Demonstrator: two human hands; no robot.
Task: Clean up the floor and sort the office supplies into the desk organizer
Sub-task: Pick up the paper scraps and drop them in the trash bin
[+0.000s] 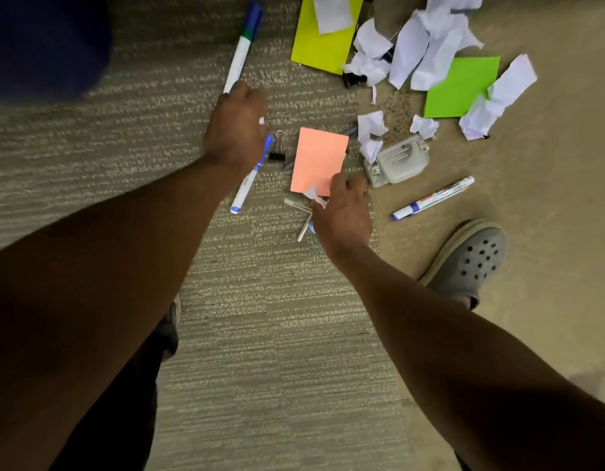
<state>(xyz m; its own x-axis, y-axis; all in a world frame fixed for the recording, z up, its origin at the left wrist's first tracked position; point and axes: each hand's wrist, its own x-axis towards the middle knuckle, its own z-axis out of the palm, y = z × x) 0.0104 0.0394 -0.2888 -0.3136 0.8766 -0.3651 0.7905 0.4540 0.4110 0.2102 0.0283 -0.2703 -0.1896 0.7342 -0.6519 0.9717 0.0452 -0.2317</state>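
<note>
Office supplies lie scattered on the carpet. My left hand (236, 125) is closed around the lower end of a white marker with a blue cap (242, 49), which points away from me. A blue pen (249, 176) slants just below that hand; I cannot tell whether the hand holds it. With thumb and fingers my right hand (345, 212) pinches the near corner of a salmon paper note (318, 158), with a small white scrap (313, 195) beside the thumb. Thin silver sticks (298, 205) lie under that hand.
Around the note are a black binder clip (277, 151), a grey hole punch (397, 161) and a white-and-blue marker (433, 198). Farther off lie a yellow sheet (319, 49), a green sheet (460, 88), crumpled white paper (426, 45) and black clips (352, 79). My grey clog (470, 260) stands at right.
</note>
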